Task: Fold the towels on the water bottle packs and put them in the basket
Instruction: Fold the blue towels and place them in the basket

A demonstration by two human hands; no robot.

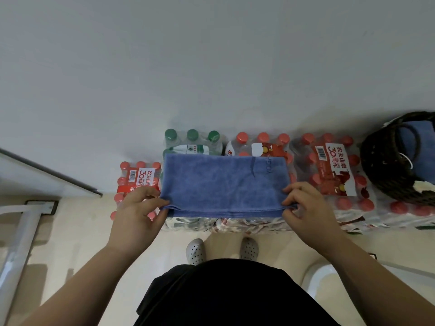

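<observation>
Wall [211,55], pale grey, fills the upper half of the head view. Floor [77,231], beige, runs below it.

Water bottle packs stand in a row against the wall, shrink-wrapped:
- a low red-capped pack [138,177] at the left end;
- a green-capped pack [193,142] and a red-capped pack [263,143] side by side in the middle;
- a wider red-capped pack [329,165] to the right, with a red and white label on top.

Towel [223,184], blue, lies flat across the tops of the two middle packs. It is folded into a wide rectangle, with layered edges stacked along the near side. The far edge stops short of the back row of caps.

Basket [381,170], dark woven with a loop handle, sits at the far right end of the row, cut off by the frame edge. Red caps show just in front of its base. Inside it: blue cloth [414,140], partly hidden by the rim and handle. How it is folded cannot be told.

The left hand [136,212] pinches the near left corner of the towel between thumb and forefinger. The right hand [306,208] pinches the near right corner, fingers curled over the edge. The hands are well apart, one at each end of the near edge.

Perforated grey shoes [195,251] stand on the floor just in front of the middle packs.
</observation>
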